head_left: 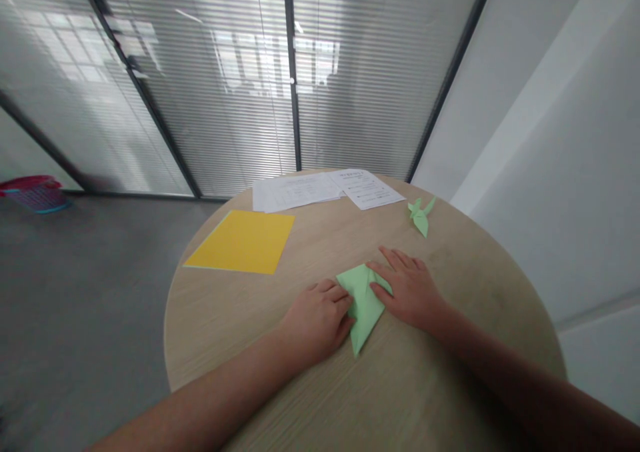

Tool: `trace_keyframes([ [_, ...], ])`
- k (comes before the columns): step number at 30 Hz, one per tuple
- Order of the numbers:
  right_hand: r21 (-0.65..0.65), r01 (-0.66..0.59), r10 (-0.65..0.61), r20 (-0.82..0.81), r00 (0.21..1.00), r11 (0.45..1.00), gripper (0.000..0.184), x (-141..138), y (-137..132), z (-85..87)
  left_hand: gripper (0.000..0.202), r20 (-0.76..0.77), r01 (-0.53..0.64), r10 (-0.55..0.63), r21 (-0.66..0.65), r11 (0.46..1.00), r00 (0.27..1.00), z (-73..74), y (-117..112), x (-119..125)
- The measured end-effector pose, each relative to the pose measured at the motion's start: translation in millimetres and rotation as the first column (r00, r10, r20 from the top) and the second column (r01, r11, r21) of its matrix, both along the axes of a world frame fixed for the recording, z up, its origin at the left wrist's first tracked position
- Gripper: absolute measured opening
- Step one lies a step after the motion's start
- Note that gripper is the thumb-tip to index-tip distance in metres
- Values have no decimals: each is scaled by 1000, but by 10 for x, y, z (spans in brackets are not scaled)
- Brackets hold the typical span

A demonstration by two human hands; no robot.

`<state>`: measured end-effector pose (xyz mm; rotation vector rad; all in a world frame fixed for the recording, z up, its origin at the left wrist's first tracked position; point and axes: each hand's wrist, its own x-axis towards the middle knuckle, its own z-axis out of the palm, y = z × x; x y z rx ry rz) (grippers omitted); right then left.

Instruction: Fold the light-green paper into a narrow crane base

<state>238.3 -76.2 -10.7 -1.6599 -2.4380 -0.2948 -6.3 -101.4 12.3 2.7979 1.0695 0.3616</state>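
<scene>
A sheet of light green origami paper (pixel 364 300), folded into a kite shape with its narrow point toward me, lies on the round wooden table. My left hand (pixel 319 317) has its fingers curled over the paper's left edge, with the thumb close below them. From the right, my right hand (pixel 411 291) rests on the paper's upper right part. Its fingers are spread, the forefinger and thumb touching the folds. Both hands cover parts of the paper's edges. Farther back on the right lies a finished-looking green origami bird (pixel 421 216), clear of both hands.
A stack of yellow paper (pixel 245 242) with a green sheet edge showing lies at the left of the table (pixel 225 332). White printed sheets (pixel 300 192) overlap at the back. Glass panels with blinds (pixel 360 105) stand behind; a red basket (pixel 37 195) sits on the floor.
</scene>
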Motion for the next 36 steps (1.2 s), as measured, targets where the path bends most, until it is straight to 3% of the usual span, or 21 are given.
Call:
trace_keyframes([
  [6, 30, -24, 27, -96, 995, 999, 58, 22, 38, -61, 16, 21, 12, -13, 44, 999, 1000, 14, -5, -14],
  [8, 41, -48, 54, -149, 987, 998, 50, 31, 40, -70, 15, 19, 62, -63, 64, 996, 998, 20, -4, -24],
  [12, 27, -220, 220, -228, 948, 975, 25, 48, 27, -64, 21, 47, 170, -174, 84, 982, 984, 0, 36, -45],
  [17, 58, -299, 304, -209, 929, 953, 24, 21, -30, -6, 30, 133, 74, -85, 86, 994, 987, -84, 114, -31],
  [24, 51, -304, 308, -200, 930, 951, 16, -7, -174, 41, 32, 64, -11, 10, 15, 1000, 998, -55, 146, 50],
  [32, -7, -271, 263, -223, 939, 963, 19, -36, -197, 69, 48, -8, -40, 41, 58, 997, 999, -16, 212, 58],
  [36, -44, -254, 241, -203, 949, 966, 24, -53, -197, 96, 45, -44, -52, 56, 76, 996, 997, 2, 193, 46],
])
